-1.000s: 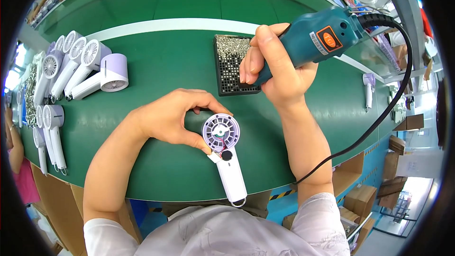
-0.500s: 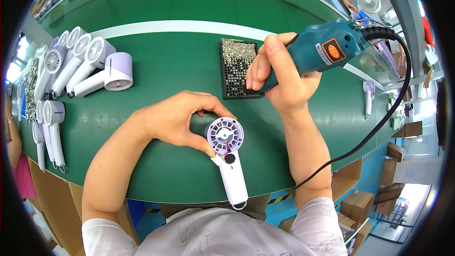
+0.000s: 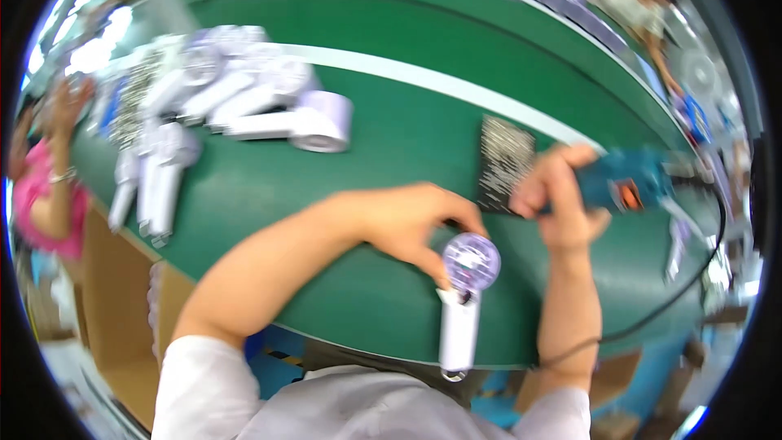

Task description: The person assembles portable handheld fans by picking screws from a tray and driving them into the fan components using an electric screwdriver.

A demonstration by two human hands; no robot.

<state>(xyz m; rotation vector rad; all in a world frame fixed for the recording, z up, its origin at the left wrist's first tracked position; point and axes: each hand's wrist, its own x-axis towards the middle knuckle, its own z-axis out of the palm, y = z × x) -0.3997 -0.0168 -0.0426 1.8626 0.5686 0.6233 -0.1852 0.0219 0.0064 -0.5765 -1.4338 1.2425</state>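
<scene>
A person in a white top leans over a green work surface (image 3: 383, 155), seen from above; the picture is smeared by motion. The left hand (image 3: 407, 224) rests on the surface with its fingers curled down around the round, pale purple head of a small white handheld fan (image 3: 464, 301). The fingertips touch the head's upper and left edge, and the thumb presses at its lower left. The fan lies flat, its white handle pointing back toward the person's body, past the near edge of the surface.

The right hand (image 3: 558, 195) is clenched around the front of a blue power screwdriver (image 3: 623, 183), fingers wrapped tight about the barrel. A black cable (image 3: 692, 277) runs from the tool's far end and loops down past the right forearm. The tool's tip is hidden behind the fingers, so where it points cannot be told.

Just beyond the knuckles of the right hand, touching or nearly touching them, lies a dark tray of small screws (image 3: 505, 159). It sits between the two hands and slightly farther out.

Well to the left of the left fingers, a cluster of white fan bodies (image 3: 236, 102) lies heaped on the surface. At the far left edge another person in a pink top (image 3: 37, 195) raises a hand.
</scene>
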